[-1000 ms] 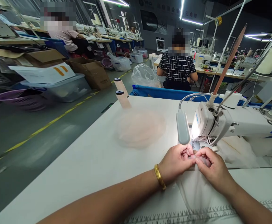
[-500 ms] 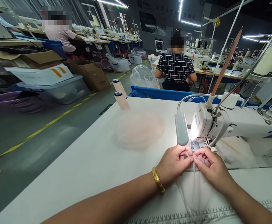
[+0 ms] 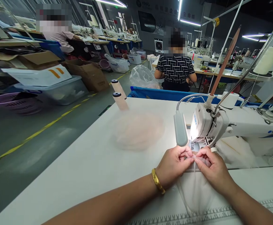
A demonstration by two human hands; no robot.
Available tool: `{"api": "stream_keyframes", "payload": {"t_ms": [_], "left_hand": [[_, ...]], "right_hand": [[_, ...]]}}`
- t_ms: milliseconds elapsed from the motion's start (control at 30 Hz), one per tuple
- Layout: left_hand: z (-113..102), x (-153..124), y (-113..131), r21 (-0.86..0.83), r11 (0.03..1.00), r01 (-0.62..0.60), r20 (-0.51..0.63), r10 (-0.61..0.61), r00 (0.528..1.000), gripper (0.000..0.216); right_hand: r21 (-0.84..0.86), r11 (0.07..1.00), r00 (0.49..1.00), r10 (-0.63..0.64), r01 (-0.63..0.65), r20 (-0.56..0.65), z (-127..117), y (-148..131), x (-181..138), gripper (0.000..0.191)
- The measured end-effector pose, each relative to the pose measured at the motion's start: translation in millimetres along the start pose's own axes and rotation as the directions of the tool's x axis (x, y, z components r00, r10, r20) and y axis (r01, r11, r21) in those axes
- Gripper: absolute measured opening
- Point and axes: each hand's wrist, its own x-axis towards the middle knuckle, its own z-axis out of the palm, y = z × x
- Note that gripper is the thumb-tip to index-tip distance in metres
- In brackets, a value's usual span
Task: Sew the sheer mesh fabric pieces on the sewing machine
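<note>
Just in front of the needle area of a white sewing machine (image 3: 199, 122), my two hands meet fingertip to fingertip. My left hand (image 3: 177, 161), with a gold bangle at the wrist, pinches the edge of a thin, sheer white fabric (image 3: 196, 190). The same edge is pinched by my right hand (image 3: 212, 164), thumb against fingers. From the fingers the fabric hangs toward me over the table edge and a printed ruler strip (image 3: 192, 217). A grey lamp (image 3: 180, 128) on a bent metal neck lights the presser foot.
A pale peach heap of sheer fabric (image 3: 138, 129) lies on the white table (image 3: 84, 175), left of the machine. Two thread cones (image 3: 120, 100) stand at the far edge. More sheer fabric (image 3: 235, 151) lies under the machine arm. A person in a patterned top (image 3: 175, 67) sits beyond.
The view has shifted very slightly. Both hands keep their pinch on the fabric in nearly the same place.
</note>
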Motion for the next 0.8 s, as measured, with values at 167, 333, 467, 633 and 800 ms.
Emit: {"api": "stream_keyframes", "payload": {"t_ms": [167, 333, 467, 633, 800], "left_hand": [[1.1, -1.0, -0.6, 0.016, 1.000, -0.023, -0.014, 0.023, 1.000, 0.013], [1.9, -2.0, 0.0, 0.016, 0.999, -0.028, -0.007, 0.028, 1.000, 0.012], [1.9, 0.3, 2.6, -0.013, 1.000, -0.007, 0.026, 0.008, 1.000, 0.021], [0.5, 2.5, 6.5, -0.114, 0.991, 0.068, 0.124, -0.053, 0.991, 0.037], [-0.9, 3.2, 5.8, -0.169, 0.977, 0.131, 0.171, -0.102, 0.980, 0.034]], "right_hand": [[0.001, 1.000, 1.000, 0.007, -0.007, -0.001, 1.6, 0.7, -0.6, 0.013], [-0.019, 1.000, 1.000, -0.003, 0.003, 0.001, 1.4, 1.4, 0.4, 0.015], [0.011, 1.000, 1.000, 0.015, -0.015, 0.000, 1.0, -0.2, -0.2, 0.017], [0.060, 0.997, 0.999, 0.035, -0.037, 0.037, -0.2, -0.8, -0.7, 0.023], [0.068, 0.997, 0.998, 0.035, -0.038, 0.051, -1.0, 0.3, -0.3, 0.022]]}}
